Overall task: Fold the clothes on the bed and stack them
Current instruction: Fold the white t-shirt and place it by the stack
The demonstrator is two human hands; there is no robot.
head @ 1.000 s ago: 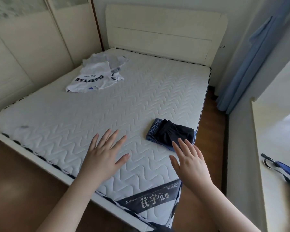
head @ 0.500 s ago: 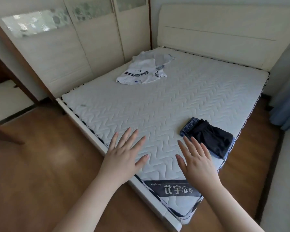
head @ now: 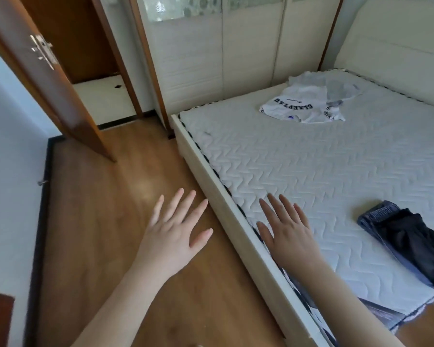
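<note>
Bare quilted mattress [head: 311, 171] carries two lots of clothing: one dark folded garment [head: 406, 244] just right of your right hand [head: 288, 236], and one loose pile of white and grey shirts [head: 308, 103] far beyond both hands. Your left hand [head: 176, 234] hovers over wood floor [head: 105, 209], fingers spread, holding nothing; your right hand, equally splayed and empty, is over the mattress edge.

Bedroom corner with a wooden floor, wardrobe and open door

Warm brown wood-plank floor [head: 105, 221] runs beside a cream bed frame [head: 236, 221] with a cream padded headboard [head: 398, 41]. Cream sliding-door wardrobe [head: 223, 46] with frosted patterned glass panels stands along the far wall. A brown wooden door [head: 48, 78] with a metal latch hangs open at left beside a pale wall [head: 8, 159].
</note>
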